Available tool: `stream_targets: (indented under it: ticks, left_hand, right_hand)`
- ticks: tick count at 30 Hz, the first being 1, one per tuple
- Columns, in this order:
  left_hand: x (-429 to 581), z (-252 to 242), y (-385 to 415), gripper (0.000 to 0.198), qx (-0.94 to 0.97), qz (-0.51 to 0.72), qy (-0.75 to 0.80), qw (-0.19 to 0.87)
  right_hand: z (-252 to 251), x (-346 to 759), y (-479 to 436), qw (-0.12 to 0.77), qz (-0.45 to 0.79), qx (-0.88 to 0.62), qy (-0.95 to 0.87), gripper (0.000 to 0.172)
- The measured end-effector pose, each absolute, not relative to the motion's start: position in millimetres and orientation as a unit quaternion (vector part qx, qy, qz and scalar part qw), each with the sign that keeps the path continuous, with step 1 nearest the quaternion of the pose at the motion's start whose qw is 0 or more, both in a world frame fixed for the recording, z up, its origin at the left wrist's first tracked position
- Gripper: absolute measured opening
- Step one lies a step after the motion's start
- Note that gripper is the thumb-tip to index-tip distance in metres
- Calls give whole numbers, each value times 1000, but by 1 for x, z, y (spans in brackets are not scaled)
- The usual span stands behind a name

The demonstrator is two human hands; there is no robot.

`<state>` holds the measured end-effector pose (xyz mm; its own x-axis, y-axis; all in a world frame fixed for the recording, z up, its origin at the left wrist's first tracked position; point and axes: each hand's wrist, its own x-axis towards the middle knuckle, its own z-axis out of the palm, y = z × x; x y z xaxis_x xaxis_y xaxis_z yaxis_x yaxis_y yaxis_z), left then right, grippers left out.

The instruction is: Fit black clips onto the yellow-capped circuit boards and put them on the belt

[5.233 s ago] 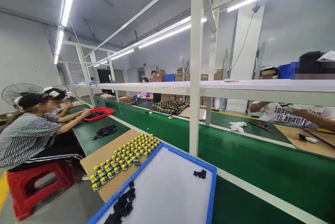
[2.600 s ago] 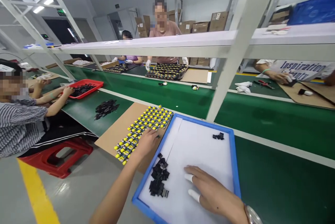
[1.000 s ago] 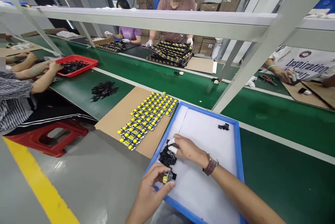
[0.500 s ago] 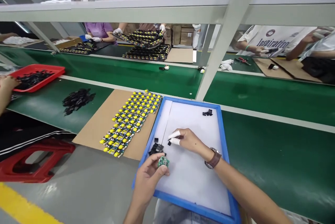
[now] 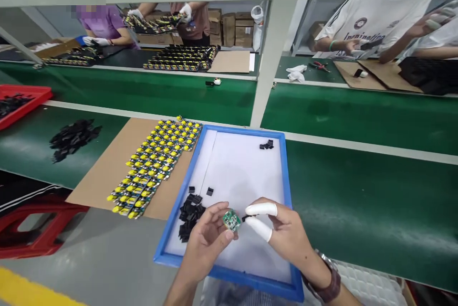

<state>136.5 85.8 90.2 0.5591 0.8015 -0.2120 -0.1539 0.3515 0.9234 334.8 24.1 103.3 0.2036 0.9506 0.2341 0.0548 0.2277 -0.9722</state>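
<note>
My left hand point(image 5: 209, 239) pinches a small round green circuit board point(image 5: 231, 220) over the near part of a blue-rimmed white tray point(image 5: 284, 172). My right hand point(image 5: 282, 232), with white finger cots on two fingers, pinches a tiny black part point(image 5: 245, 218) right beside the board. A heap of small black parts point(image 5: 189, 210) lies in the tray's near left corner, and a few more black parts point(image 5: 266, 144) lie at its far right. Rows of yellow-topped boards point(image 5: 153, 163) cover a cardboard sheet point(image 5: 107, 167) to the tray's left.
A green conveyor belt point(image 5: 358, 124) runs behind the tray, with a white frame post point(image 5: 268, 58) rising at the tray's far edge. Loose black parts point(image 5: 73, 136) and a red tray point(image 5: 21, 103) lie left. Other people work across the belt. A red stool point(image 5: 32, 222) stands below left.
My view has tilted down. My left hand fetched a board from the cardboard sheet and my right hand picked a black part from the heap; both hands have come together over the tray.
</note>
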Motion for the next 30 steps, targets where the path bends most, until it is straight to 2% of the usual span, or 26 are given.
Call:
stream_targets:
  ticks: [3, 7, 13, 19, 24, 27, 30]
  left_hand:
    - [148, 89, 82, 42, 480, 318, 328, 749]
    - [157, 83, 75, 40, 519, 363, 356, 687]
    - [159, 81, 70, 21, 518, 363, 371, 680]
    - [164, 82, 76, 32, 551, 381, 352, 654]
    - [164, 81, 76, 31, 563, 370, 339, 657]
    - [162, 79, 75, 33, 558, 374, 340, 658]
    - [158, 77, 73, 33, 562, 376, 338, 655]
  right_hand:
    - [100, 333, 17, 622, 370, -494, -483, 25]
    - [95, 328, 14, 647, 375, -500, -438, 21]
    - [81, 321, 11, 639, 353, -546, -411, 16]
    - [80, 319, 8, 648, 319, -559, -408, 16]
    - [85, 320, 5, 647, 292, -553, -436, 26]
    - [88, 323, 2, 628, 291, -547, -471, 33]
    - [91, 327, 1, 594, 323, -545, -495, 33]
